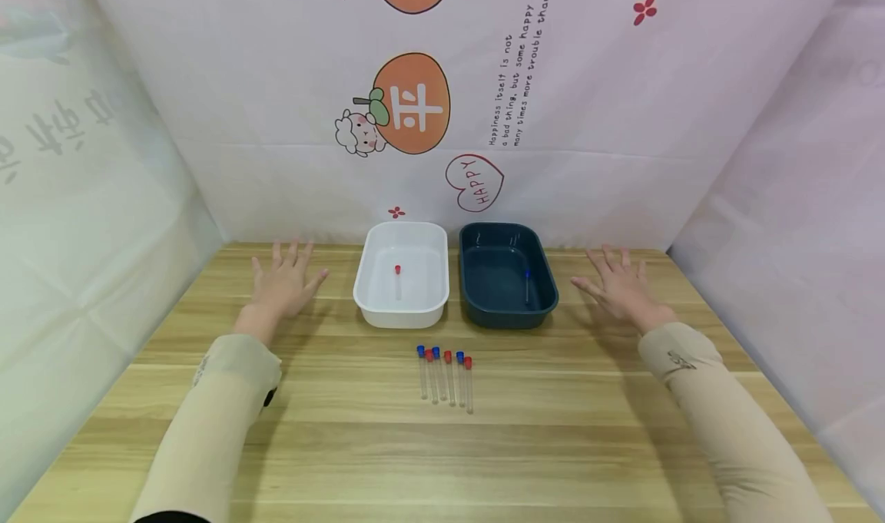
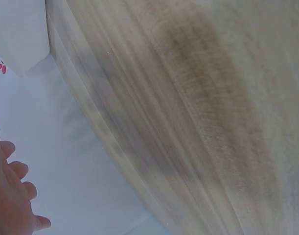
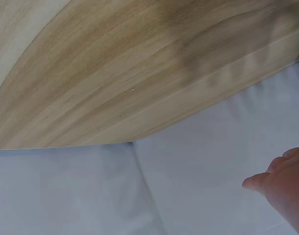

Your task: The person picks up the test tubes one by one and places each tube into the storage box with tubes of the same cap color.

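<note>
My left hand [image 1: 280, 286], fingers spread and holding nothing, is at the table's far left, left of a white basin [image 1: 402, 317]. On the far right my right hand [image 1: 620, 286] is likewise spread and bare, to the right of a dark blue basin [image 1: 505, 319]. One red-capped tube [image 1: 398, 283] lies in the white basin, and one blue-capped tube [image 1: 528, 286] is in the dark basin. Several clear tubes [image 1: 452, 385] with red or blue caps lie in a row in front of the basins. Each wrist view shows part of its hand, the left hand [image 2: 12, 196] and the right hand [image 3: 284, 188].
Both basins stand side by side at the back of the wooden table [image 1: 359, 461]. A printed white cloth [image 1: 276, 124] hangs right behind them. More pale cloth closes off the left side [image 1: 83, 200] and the right side [image 1: 795, 200].
</note>
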`<state>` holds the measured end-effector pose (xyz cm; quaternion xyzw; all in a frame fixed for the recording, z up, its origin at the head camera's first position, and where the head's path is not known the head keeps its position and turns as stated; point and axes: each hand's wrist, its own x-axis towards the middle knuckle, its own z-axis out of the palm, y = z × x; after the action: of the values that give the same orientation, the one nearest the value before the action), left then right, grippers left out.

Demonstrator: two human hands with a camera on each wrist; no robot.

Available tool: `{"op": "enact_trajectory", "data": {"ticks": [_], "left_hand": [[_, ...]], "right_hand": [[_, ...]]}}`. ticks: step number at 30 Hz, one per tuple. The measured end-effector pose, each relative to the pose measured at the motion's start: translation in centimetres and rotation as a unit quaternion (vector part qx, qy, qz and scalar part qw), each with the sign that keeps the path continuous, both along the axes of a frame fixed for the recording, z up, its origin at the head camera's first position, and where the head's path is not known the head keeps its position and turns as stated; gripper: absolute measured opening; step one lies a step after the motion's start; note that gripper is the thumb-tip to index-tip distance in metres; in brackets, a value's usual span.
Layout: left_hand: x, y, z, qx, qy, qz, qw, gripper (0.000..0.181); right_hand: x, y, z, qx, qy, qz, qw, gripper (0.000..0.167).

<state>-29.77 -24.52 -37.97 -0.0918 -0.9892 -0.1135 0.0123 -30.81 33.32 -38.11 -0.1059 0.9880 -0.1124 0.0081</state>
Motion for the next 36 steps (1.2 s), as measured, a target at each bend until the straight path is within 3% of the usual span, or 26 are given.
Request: {"op": "enact_trajectory", "data": {"ticks": [23, 36], "left_hand": [[0.2, 1.2, 0.7, -0.003, -0.001, -0.021, 0.9998, 0.079], [1.1, 3.0, 1.2, -0.010, 0.022, -0.057, 0.9981, 0.071]], "right_hand": [[2.0, -2.6, 1.3, -0.025, 0.034, 0.064, 0.9970, 0.078], [3.4, -3.9, 1.8, -0.011, 0.044, 0.105, 0.9935, 0.082]]}}
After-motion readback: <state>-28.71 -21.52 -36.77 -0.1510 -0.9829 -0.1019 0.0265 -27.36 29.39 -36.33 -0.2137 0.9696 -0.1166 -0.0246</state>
